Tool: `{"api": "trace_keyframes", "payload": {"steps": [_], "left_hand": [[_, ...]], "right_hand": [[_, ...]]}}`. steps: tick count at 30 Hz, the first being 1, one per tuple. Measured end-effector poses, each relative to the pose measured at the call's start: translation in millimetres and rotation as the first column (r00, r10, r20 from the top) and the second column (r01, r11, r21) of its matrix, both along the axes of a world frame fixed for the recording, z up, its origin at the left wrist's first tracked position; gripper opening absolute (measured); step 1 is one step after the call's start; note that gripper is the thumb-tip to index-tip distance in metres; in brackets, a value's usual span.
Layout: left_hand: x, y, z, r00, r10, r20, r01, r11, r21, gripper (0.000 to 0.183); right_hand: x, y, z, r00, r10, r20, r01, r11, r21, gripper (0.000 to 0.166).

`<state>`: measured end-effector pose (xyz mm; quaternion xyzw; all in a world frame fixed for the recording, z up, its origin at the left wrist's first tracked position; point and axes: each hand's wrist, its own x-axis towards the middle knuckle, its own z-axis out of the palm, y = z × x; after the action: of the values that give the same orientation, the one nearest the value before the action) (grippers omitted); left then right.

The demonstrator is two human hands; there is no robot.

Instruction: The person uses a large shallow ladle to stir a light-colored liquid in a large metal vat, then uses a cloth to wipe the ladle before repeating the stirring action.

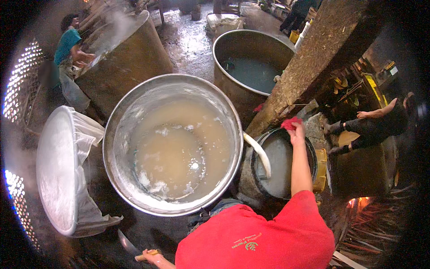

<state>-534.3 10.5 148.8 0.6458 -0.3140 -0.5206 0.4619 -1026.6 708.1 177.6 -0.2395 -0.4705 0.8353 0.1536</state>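
Observation:
My left hand (154, 257) grips a wooden handle (143, 256) low in the picture; a metal blade or scoop (127, 242) beside it seems to belong to the same tool. My right hand (297, 134) holds a crumpled red cloth (291, 123) near the far rim of a black-rimmed tub (312, 158) of greyish liquid. A whitish hose (260, 151) runs from the rim of a large metal vat (116, 117) into that tub. Cloudy tan liquid (178, 144) with pale foam lies in the vat, where a round outline shows.
A round, cloth-covered frame (57, 171) stands left. Beyond are a vat of dark liquid (220, 64) and a slanting wooden post (312, 57). A yellow plastic container (320, 169) adjoins the tub. One person (69, 45) stands upper left, another (373, 124) right. Fire (360, 202) glows lower right.

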Motion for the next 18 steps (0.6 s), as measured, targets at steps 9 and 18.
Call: {"api": "trace_keyframes", "payload": {"steps": [9,18], "left_hand": [[-71.6,91.9,121.1,0.99,0.142,0.014,-0.138,0.975,-0.174,0.016],[-111.6,129.1,211.6,0.976,0.187,-0.114,-0.217,0.901,-0.377,0.016]], "right_hand": [[1.4,-22.1,-43.7,0.882,-0.275,0.382,-0.379,0.066,0.923,0.033],[-11.7,-62.3,-1.3,0.862,-0.2,0.466,-0.487,-0.076,0.87,0.03]]}}
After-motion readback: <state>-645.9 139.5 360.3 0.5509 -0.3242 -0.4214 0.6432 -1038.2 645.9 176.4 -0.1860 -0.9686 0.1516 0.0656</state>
